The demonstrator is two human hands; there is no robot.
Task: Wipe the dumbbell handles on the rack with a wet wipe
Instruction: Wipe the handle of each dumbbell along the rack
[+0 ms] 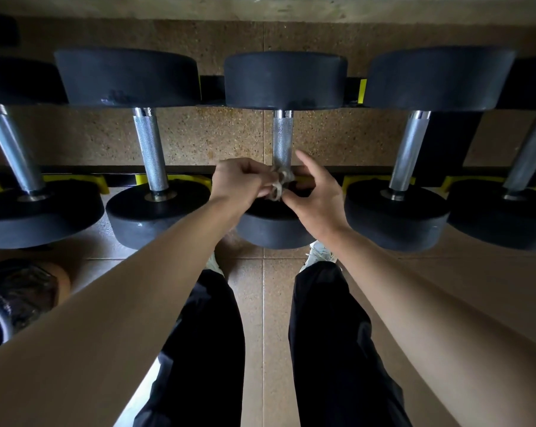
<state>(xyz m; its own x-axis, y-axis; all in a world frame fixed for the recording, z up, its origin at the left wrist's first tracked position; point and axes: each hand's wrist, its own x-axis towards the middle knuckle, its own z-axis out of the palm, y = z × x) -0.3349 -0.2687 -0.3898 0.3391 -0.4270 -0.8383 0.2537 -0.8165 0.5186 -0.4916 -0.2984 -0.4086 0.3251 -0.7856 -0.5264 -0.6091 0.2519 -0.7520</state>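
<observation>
middle handle [282,143]: lower end hidden behind wipe [278,183] | leftmost dumbbell [13,149]: cut by left edge | rightmost dumbbell [530,155]: cut by right edge

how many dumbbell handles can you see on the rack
5: far-left handle, second handle, middle handle at the wipe, fourth handle, far-right handle. More may sit outside the frame.
</observation>
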